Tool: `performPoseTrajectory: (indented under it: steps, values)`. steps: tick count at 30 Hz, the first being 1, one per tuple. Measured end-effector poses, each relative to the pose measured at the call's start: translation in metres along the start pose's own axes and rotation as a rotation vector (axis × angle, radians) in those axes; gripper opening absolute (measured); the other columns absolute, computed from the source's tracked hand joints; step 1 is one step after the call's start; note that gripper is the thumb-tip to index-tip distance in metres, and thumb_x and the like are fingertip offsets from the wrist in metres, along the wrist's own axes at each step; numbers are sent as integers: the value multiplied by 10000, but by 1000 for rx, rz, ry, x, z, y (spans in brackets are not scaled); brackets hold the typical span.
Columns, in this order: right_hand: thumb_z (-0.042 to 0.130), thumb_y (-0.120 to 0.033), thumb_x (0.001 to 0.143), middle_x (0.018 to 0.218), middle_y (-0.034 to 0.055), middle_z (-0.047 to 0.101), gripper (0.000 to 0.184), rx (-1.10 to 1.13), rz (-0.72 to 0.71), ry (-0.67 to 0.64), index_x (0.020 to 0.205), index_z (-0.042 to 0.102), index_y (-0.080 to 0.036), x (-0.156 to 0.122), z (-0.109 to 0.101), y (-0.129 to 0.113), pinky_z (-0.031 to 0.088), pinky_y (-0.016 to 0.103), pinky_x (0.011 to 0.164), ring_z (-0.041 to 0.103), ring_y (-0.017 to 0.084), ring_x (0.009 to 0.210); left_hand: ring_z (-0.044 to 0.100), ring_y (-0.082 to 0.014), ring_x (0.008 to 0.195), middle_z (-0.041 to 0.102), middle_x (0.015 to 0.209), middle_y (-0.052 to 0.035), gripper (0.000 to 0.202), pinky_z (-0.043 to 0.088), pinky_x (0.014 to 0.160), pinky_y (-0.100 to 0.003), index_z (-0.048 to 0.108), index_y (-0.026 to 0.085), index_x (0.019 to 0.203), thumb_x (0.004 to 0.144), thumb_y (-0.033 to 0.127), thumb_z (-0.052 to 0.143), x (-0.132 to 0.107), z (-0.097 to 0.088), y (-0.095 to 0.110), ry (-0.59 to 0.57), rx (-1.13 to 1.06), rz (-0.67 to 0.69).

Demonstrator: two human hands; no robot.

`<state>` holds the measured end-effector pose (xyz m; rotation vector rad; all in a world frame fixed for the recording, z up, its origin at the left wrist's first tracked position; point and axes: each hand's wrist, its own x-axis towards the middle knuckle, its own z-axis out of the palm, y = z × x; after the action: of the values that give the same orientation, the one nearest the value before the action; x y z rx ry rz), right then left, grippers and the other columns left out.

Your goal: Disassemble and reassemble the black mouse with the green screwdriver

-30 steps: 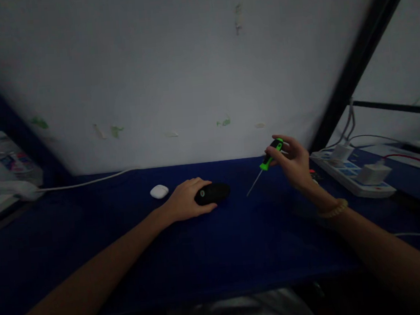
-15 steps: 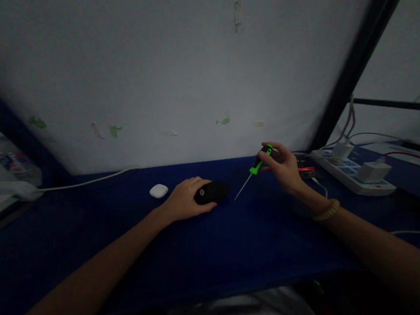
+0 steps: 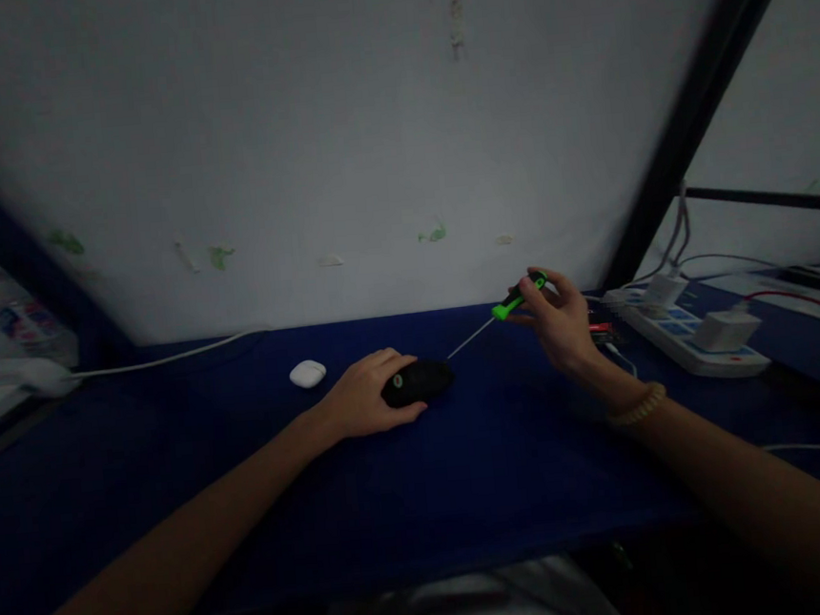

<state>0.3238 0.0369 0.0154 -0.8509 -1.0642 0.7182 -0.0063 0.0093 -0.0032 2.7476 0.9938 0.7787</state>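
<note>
Resting on blue table, black mouse is lying under left hand, whose fingers are curling part-closed around its left end. Right hand, right of mouse, is pinching green-black screwdriver by handle, fingers nearly closed. Judgement: work is calling for pinning mouse flat and guiding tip slowly. Mouse's long axis is running left-right, front unclear; screwdriver is pointing down-left, tip ending at mouse's right end, contact unconfirmed. White case is lying left of mouse.

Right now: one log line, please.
left hand: gripping black oval object | right hand: holding green-black screwdriver | tip: at object's right end, contact unclear
</note>
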Motion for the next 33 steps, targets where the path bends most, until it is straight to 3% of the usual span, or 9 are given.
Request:
performPoseTrajectory:
  steps: [6,19,33]
  values:
    - [826,-550,843,1031,39,736,497,-56,-32,-61,1222,620,-301,-1,-1,2,720,422,743,767,246,976,708,-306,1101,694,1230,-119,617,586,1004,-490,652,239,1397,853,492,797,-1,2,5,-10,-26,17]
    - [910,-526,755,965,41,738,558,36,94,-29,1172,668,-243,-6,5,-6,713,412,720,729,189,772,699,-302,1114,681,1226,-121,620,580,1030,-498,643,232,1405,860,486,794,-1,4,7,-22,-15,32]
    - [904,-538,762,930,14,734,533,17,47,-34,1167,679,-273,-5,4,-2,709,389,667,735,185,752,699,-299,1101,693,1213,-133,626,578,1020,-487,658,178,1391,848,452,807,-1,3,9,2,-19,47]
